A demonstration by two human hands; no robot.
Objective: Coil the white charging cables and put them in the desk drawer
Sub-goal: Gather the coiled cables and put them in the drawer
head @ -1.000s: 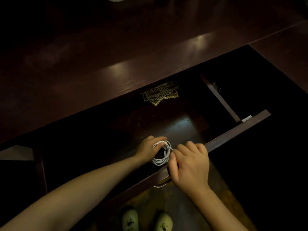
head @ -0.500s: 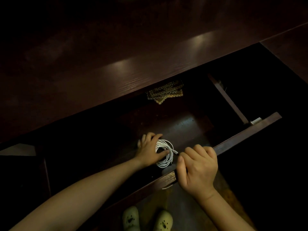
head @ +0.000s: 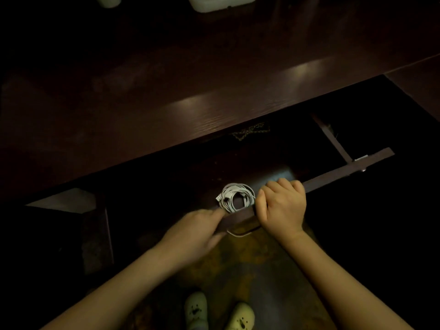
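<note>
A coiled white charging cable (head: 236, 197) lies on the floor of the open desk drawer (head: 345, 173), just behind its front panel. No hand touches it. My right hand (head: 282, 207) grips the top edge of the drawer front, fingers curled over it and thumb on the near side. My left hand (head: 197, 231) is motion-blurred in front of the panel, left of the coil. Its fingers stretch toward the panel's edge and hold nothing.
The dark wooden desk top (head: 166, 115) overhangs the back of the drawer. A gold-patterned item (head: 252, 132) lies deep inside. White objects (head: 221, 3) sit at the desk's far edge. My two light slippers (head: 195, 308) stand on the floor below.
My left hand has let go of the coil and pulled back out of the drawer toward the front panel. The coil stays on the drawer floor. My right hand still holds the drawer front.
</note>
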